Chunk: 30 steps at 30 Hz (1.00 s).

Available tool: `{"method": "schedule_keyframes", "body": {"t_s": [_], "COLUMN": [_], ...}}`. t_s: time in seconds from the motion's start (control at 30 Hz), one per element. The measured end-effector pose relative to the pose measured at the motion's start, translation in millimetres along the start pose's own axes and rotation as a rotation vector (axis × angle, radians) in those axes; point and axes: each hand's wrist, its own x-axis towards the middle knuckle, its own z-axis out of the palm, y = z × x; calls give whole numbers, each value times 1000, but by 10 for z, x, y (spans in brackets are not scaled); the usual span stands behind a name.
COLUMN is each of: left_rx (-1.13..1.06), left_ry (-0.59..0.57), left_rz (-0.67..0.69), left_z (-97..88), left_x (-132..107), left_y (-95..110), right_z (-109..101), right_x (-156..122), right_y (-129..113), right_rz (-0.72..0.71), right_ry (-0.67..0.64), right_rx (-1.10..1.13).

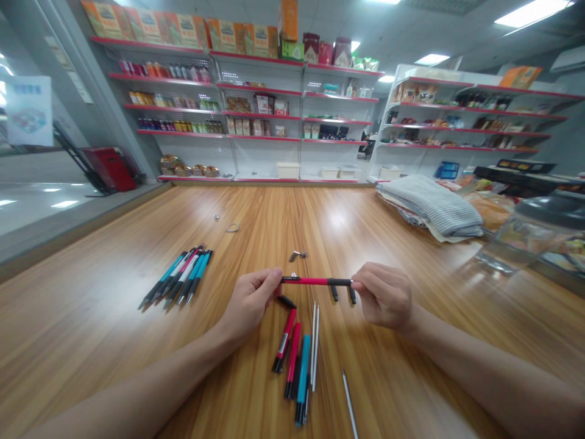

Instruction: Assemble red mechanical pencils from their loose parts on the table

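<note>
A long wood-grain table [114, 274] with a glossy finish fills the lower view. Beyond its far edge stand white retail shelves with red shelf edges [256, 137], stocked with packaged goods. Toward the table's right side lie a folded grey-striped towel [432, 207] and a clear plastic jar with a dark lid [543, 235].

The left hand [250, 302] and right hand [382, 297] are raised just above the table's middle. Each closes between thumb and fingers on one end of a red pen [308, 281]. The pen lies level, its long axis running crosswise to the view. Its smooth plastic barrel has a black section at the right end, inside the right hand's grip, and two short black prongs [343, 294] point downward from that section.

Left of the hands lies a bundle of teal and pink pens [180, 277], tips toward the lower left. Below the hands lie red and teal pen bodies [292, 360], side by side with two thin white refills [314, 347]. A third refill [350, 402] lies apart. A black pen cap [286, 301] sits just below the left hand. Small metal parts [297, 255] and a small ring [233, 227] lie farther out.
</note>
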Motion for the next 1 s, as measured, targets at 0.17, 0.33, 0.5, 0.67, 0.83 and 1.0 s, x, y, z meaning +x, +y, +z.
{"method": "schedule_keyframes", "body": {"t_s": [0.17, 0.33, 0.5, 0.67, 0.83, 1.0], "left_rx": [-101, -62, -349, -447, -476, -494], "left_ry": [-47, 25, -20, -105, -116, -134], "left_rz": [0, 84, -62, -249, -332, -270], "left_z": [-22, -10, 24, 31, 33, 18], "left_x": [-6, -36, -19, 47, 76, 41], "left_y": [-61, -83, -110, -97, -79, -88], "right_z": [1, 6, 38, 31, 5, 7], "right_x": [20, 48, 52, 2, 4, 12], "right_y": [-45, -82, -26, 56, 17, -22], "right_rz": [8, 114, 199, 64, -35, -3], "right_ry": [-16, -31, -18, -1, -7, -28], "right_rx": [16, 108, 145, 55, 15, 58]}}
